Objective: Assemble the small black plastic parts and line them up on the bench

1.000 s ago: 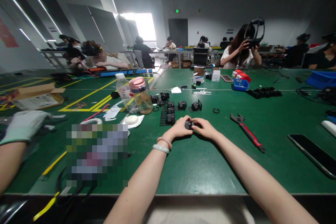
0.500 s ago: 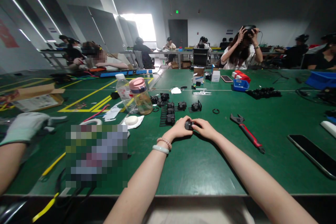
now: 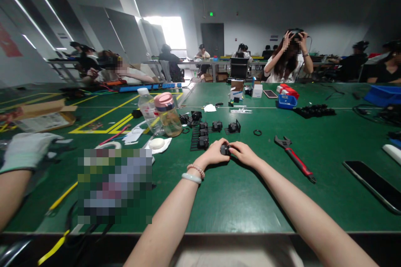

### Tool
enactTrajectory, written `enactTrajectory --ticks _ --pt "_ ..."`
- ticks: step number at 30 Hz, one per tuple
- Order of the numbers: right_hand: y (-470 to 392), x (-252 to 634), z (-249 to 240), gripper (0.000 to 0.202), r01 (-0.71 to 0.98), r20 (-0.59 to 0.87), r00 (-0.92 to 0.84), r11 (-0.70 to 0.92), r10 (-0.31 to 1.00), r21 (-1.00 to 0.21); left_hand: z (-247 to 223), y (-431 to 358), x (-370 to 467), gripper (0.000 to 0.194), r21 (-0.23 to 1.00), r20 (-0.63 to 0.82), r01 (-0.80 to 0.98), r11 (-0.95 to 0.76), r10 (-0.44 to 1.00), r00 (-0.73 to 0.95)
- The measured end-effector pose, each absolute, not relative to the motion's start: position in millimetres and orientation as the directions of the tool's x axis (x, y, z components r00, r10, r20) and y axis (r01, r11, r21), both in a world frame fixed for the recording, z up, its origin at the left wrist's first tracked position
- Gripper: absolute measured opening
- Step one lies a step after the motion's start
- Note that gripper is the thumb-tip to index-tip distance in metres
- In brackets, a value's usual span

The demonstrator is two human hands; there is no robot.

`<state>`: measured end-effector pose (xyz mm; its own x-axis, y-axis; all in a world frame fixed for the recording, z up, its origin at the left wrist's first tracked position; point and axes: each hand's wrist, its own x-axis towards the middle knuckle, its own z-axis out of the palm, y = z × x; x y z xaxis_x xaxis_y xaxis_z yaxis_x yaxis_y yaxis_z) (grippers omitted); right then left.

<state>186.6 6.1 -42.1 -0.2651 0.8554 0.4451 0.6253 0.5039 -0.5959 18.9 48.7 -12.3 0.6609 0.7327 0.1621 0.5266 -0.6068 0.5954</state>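
Observation:
Between my two hands, low over the green table (image 3: pixel 238 200), is a small black part (image 3: pixel 224 149), partly hidden by the fingers. My left hand (image 3: pixel 214 152) is closed around its left side. From the right, the thumb and fingers of my right hand (image 3: pixel 244 153) pinch it. Just beyond lie several similar black parts with comb-like bases, among them one (image 3: pixel 203 142) beside my left hand and one (image 3: pixel 233 126) farther back. A black ring (image 3: pixel 257 132) lies to the right of these. An adjustable wrench (image 3: pixel 294 158) with red and black handles rests right of my right hand.
A pink-lidded jar (image 3: pixel 168 114) and a clear bottle (image 3: pixel 148 108) stand to the left. At far left is another person's gloved hand (image 3: pixel 26 152). A black phone (image 3: pixel 372 184) lies at right. A blue bin (image 3: pixel 287 101) sits farther back, near a person holding their headset.
My hands and the black part have hardly moved. The gloved hand at the left has shifted slightly.

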Motion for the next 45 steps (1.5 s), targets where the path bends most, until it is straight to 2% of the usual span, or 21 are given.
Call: enactTrajectory --ticks 23,34,41,45 --pt "6 187 -44 0.027 0.64 0.434 -0.258 0.489 0.863 -0.593 -15 50 19 0.047 0.581 0.169 0.528 -0.619 0.727 0.666" --pt "3 185 -41 0.024 0.617 0.425 -0.225 0.466 0.877 -0.634 -16 51 18 0.046 0.595 0.177 0.513 -0.619 0.723 0.668" --pt "-3 186 -38 0.044 0.554 0.43 -0.232 0.482 0.872 -0.679 -16 51 19 0.046 0.601 0.164 0.523 -0.605 0.734 0.66" --pt "-3 186 -38 0.046 0.546 0.438 -0.247 0.497 0.865 -0.674 -17 51 18 0.046 0.601 0.172 0.519 -0.608 0.733 0.658"
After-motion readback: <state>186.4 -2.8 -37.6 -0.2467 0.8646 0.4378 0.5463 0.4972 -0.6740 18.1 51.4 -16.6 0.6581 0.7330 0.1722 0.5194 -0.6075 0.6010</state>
